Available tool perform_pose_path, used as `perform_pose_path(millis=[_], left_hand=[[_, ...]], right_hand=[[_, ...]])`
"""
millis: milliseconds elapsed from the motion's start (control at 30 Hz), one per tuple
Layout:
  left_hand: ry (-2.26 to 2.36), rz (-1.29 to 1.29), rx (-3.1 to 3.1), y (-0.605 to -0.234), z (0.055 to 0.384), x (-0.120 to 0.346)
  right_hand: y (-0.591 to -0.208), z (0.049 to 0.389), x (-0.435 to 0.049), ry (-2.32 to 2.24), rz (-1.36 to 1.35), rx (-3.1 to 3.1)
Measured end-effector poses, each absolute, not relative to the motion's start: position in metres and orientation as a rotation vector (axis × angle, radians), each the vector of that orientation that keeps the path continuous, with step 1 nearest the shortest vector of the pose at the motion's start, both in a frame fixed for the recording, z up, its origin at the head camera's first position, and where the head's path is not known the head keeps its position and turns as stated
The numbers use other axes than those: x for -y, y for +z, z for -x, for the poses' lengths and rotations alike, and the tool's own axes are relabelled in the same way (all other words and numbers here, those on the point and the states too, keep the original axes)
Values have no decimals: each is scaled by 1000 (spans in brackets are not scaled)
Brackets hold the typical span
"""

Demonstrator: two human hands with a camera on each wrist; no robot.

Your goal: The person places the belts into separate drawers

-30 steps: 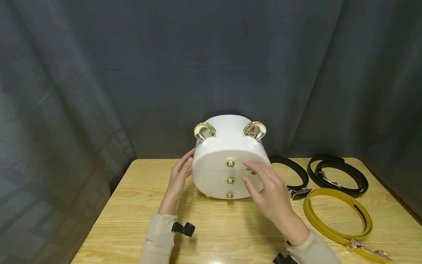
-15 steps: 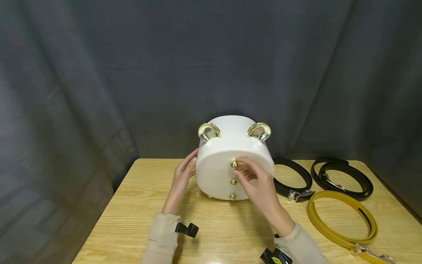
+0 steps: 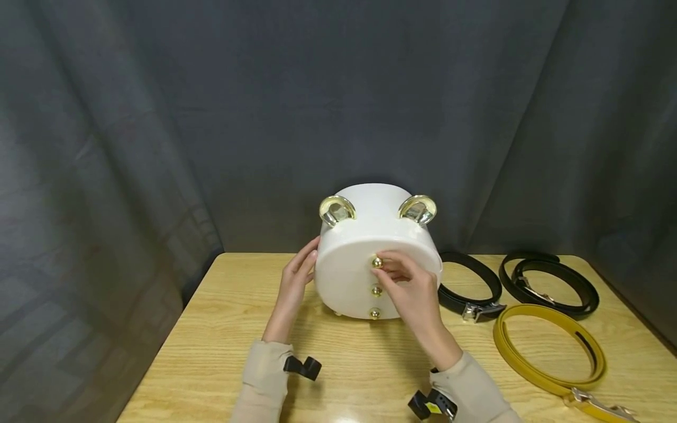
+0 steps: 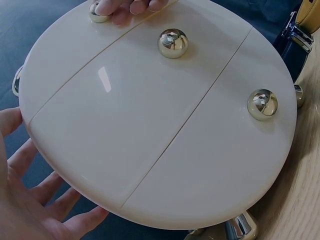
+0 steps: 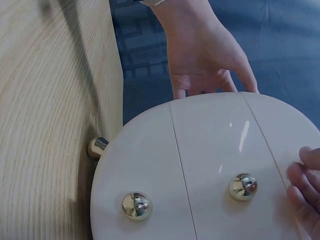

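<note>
A glossy white oval drawer box (image 3: 344, 279) with two gold ear shapes (image 3: 337, 210) on top stands on the table. Three round gold knobs run down its front, and thin seams split that front into three drawers, all flush in the left wrist view. My right hand (image 3: 418, 291) pinches the top knob (image 3: 377, 262) between thumb and fingers. The middle knob (image 4: 173, 43) and the bottom knob (image 4: 262, 104) are untouched. Against the box's left side rests my left hand (image 3: 293, 282), its fingers (image 4: 47, 187) spread and fairly straight along the edge.
Right of the box lie two coiled black belts (image 3: 478, 308) (image 3: 573, 308) and a coiled yellow belt (image 3: 502, 346) with a metal buckle. The wooden table (image 3: 211, 352) ends at a dark grey curtain (image 3: 264, 117) behind.
My right hand has moved left from hovering before the drawer front and has taken hold of the top knob. The left hand stays at the box's side.
</note>
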State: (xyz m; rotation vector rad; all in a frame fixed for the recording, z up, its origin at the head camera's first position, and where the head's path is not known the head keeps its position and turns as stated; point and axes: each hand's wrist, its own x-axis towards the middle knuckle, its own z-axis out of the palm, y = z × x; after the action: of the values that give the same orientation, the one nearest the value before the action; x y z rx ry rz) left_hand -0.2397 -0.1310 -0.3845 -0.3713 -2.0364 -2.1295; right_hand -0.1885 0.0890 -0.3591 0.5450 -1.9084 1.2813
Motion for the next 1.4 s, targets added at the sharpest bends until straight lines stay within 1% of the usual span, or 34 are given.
perform_pose_path(millis=[300, 633, 1067, 1400], left_hand=[[-2131, 375, 2061, -384, 239, 133], [-2167, 455, 2047, -385, 240, 135], [-2184, 428, 2057, -382, 237, 135], [-2195, 424, 2041, -381, 238, 135]], right_hand=[[-359, 185, -91, 1256, -581, 1877], [-357, 171, -92, 1305, -615, 1871], [-354, 152, -94, 1360, -603, 1963], [-356, 148, -94, 1384, -648, 1917]])
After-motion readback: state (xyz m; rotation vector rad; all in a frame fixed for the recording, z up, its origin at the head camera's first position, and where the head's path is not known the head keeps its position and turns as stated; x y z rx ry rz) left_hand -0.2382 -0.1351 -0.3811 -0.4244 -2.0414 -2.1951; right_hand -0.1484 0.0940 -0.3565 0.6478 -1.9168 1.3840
